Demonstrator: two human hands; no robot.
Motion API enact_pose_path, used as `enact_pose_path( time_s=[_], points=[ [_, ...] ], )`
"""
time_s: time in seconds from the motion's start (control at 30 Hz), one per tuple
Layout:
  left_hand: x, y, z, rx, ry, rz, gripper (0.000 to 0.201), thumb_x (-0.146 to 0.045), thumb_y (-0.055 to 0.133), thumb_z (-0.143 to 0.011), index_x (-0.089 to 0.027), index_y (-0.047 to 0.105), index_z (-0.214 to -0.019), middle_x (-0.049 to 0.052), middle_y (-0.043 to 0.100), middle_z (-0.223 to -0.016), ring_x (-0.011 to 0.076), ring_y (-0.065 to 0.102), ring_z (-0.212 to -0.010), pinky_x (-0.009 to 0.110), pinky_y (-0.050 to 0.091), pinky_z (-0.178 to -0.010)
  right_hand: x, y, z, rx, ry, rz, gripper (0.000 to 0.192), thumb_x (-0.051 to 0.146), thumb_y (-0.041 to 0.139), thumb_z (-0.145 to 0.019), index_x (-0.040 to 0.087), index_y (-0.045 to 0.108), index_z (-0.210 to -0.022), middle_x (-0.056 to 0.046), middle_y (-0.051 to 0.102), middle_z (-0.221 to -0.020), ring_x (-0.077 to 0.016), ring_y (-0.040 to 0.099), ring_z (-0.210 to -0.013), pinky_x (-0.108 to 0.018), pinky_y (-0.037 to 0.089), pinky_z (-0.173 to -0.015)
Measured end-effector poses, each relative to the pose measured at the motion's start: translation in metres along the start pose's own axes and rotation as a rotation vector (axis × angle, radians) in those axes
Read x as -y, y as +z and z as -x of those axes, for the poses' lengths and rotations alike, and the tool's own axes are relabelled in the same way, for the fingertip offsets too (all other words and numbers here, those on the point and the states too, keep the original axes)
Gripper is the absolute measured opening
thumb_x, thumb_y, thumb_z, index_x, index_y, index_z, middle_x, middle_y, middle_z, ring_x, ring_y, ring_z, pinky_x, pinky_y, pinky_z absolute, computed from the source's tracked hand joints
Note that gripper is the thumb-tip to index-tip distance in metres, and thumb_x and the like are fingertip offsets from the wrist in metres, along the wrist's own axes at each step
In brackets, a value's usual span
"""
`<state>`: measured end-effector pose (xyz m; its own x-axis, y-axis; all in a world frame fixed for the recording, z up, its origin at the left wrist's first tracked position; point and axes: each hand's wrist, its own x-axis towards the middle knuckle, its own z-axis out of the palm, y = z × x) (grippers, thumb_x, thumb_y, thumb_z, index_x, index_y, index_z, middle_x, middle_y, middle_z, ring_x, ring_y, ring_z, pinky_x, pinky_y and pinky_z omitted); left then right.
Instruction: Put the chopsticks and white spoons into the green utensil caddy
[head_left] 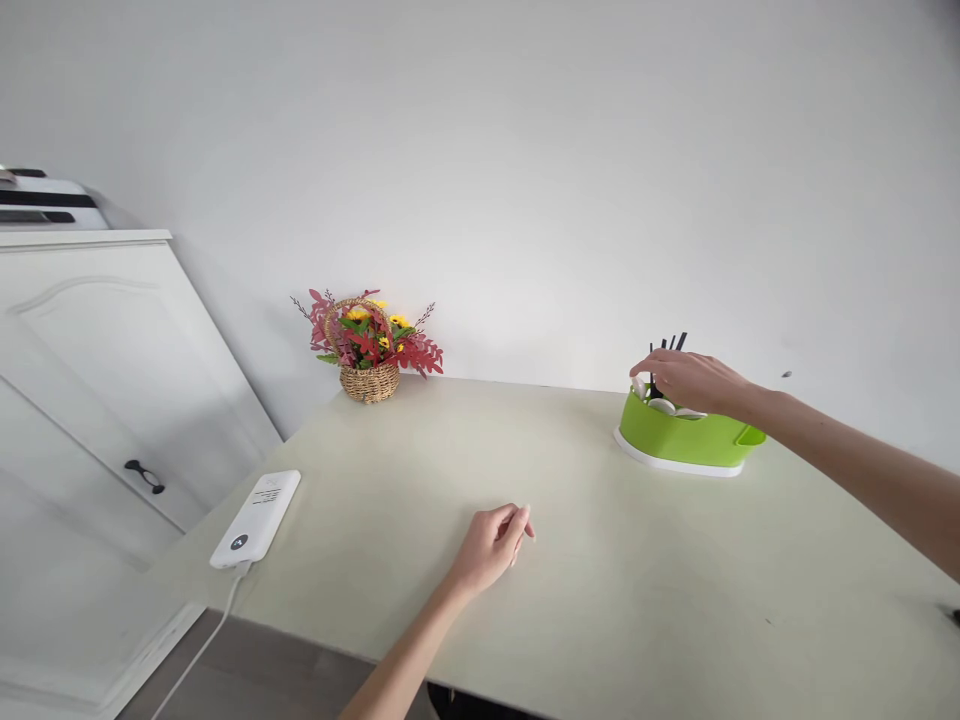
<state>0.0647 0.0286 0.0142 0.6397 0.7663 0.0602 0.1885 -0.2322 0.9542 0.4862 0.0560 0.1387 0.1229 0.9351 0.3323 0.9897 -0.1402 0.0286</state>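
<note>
My right hand reaches over a green plastic utensil holder at the right of the table. Its fingers bend down at the holder's left end, closed at the top of a white spoon; the thumb is mostly hidden. Other white rounded spoon heads show at the rim under the palm. Dark thin sticks, like chopsticks, stand up behind the fingers. On the table's front middle rests my left hand, its fingers curled in and nothing visible in them.
The holder stands on a white base. A wicker basket of artificial flowers sits by the wall, back left. At the left edge lies a white power bank with a cable hanging down. A white cabinet stands left of the table.
</note>
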Motion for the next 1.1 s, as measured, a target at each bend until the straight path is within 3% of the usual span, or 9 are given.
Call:
enact_pose_path(
  time_s=[0.13,0.27,0.53,0.67,0.8,0.87,0.93,1.0,1.1],
  points=[
    [0.001,0.0,0.0,0.003,0.004,-0.014,0.052,-0.06,0.043,-0.102,-0.019,0.062,-0.078,-0.006,0.044,-0.051,0.0108,0.043,-0.046,0.024,0.034,-0.053,0.004,0.003,0.003,0.144,0.039,-0.074,0.053,0.025,0.043,-0.092,0.028,0.059,-0.143,-0.007,0.067,-0.14,-0.0306,0.07,-0.105,-0.039,0.055,-0.074],
    [0.002,0.0,0.0,0.003,0.02,-0.017,0.051,-0.059,0.042,-0.103,-0.019,0.061,-0.078,-0.006,0.044,-0.051,0.0109,0.043,-0.047,0.024,0.034,-0.054,0.006,0.006,0.006,0.223,0.058,-0.144,0.059,0.022,0.04,-0.09,0.024,0.057,-0.146,-0.006,0.072,-0.133,-0.0271,0.072,-0.09,-0.037,0.054,-0.067],
    [0.005,0.001,0.001,-0.015,0.042,-0.032,0.052,-0.06,0.042,-0.103,-0.018,0.061,-0.078,-0.006,0.044,-0.052,0.0104,0.043,-0.048,0.024,0.034,-0.054,-0.001,0.005,0.02,0.234,0.05,-0.19,0.07,0.017,0.046,-0.081,0.022,0.05,-0.151,-0.005,0.071,-0.135,-0.0272,0.07,-0.106,-0.034,0.054,-0.077],
    [0.004,0.001,0.001,-0.014,0.04,-0.021,0.052,-0.059,0.042,-0.103,-0.018,0.061,-0.078,-0.006,0.044,-0.051,0.0102,0.043,-0.048,0.023,0.034,-0.053,-0.002,0.008,0.026,0.25,0.042,-0.197,0.067,0.018,0.044,-0.087,0.025,0.045,-0.154,-0.006,0.07,-0.136,-0.0218,0.071,-0.085,-0.031,0.051,-0.067],
    [0.007,0.001,0.003,-0.017,0.041,0.006,0.052,-0.06,0.042,-0.102,-0.018,0.061,-0.078,-0.006,0.044,-0.051,0.0101,0.043,-0.046,0.023,0.034,-0.052,-0.007,0.002,0.028,0.217,0.085,-0.156,0.064,0.021,0.044,-0.093,0.023,0.04,-0.157,-0.012,0.076,-0.12,-0.0188,0.066,-0.065,-0.031,0.045,-0.063],
    [0.009,0.002,0.003,-0.027,0.043,0.016,0.053,-0.061,0.042,-0.102,-0.018,0.06,-0.077,-0.007,0.044,-0.051,0.01,0.043,-0.044,0.023,0.034,-0.052,-0.014,-0.002,0.032,0.173,0.108,-0.119,0.062,0.022,0.042,-0.096,0.02,0.039,-0.158,-0.017,0.074,-0.124,-0.0225,0.069,-0.075,-0.034,0.045,-0.067],
    [0.01,0.003,0.004,-0.033,0.046,0.019,0.053,-0.061,0.042,-0.102,-0.018,0.061,-0.077,-0.007,0.043,-0.051,0.0099,0.043,-0.044,0.023,0.035,-0.052,-0.022,-0.004,0.039,0.112,0.126,-0.079,0.06,0.025,0.039,-0.098,0.018,0.039,-0.158,-0.019,0.063,-0.141,-0.0285,0.069,-0.103,-0.037,0.046,-0.077],
    [0.01,0.003,0.005,-0.029,0.048,0.021,0.053,-0.061,0.041,-0.102,-0.018,0.061,-0.077,-0.007,0.043,-0.051,0.01,0.044,-0.045,0.023,0.035,-0.053,-0.029,-0.002,0.049,0.052,0.148,-0.04,0.057,0.03,0.035,-0.101,0.018,0.042,-0.156,-0.019,0.05,-0.156,-0.0319,0.058,-0.128,-0.041,0.044,-0.088],
    [0.009,0.002,0.006,-0.016,0.046,0.023,0.053,-0.061,0.042,-0.102,-0.018,0.061,-0.077,-0.007,0.044,-0.051,0.0102,0.045,-0.045,0.023,0.035,-0.052,-0.037,0.005,0.066,-0.005,0.186,-0.006,0.061,0.047,0.03,-0.105,0.014,0.045,-0.155,-0.019,0.043,-0.162,-0.0329,0.049,-0.138,-0.043,0.041,-0.096]
  ],
)
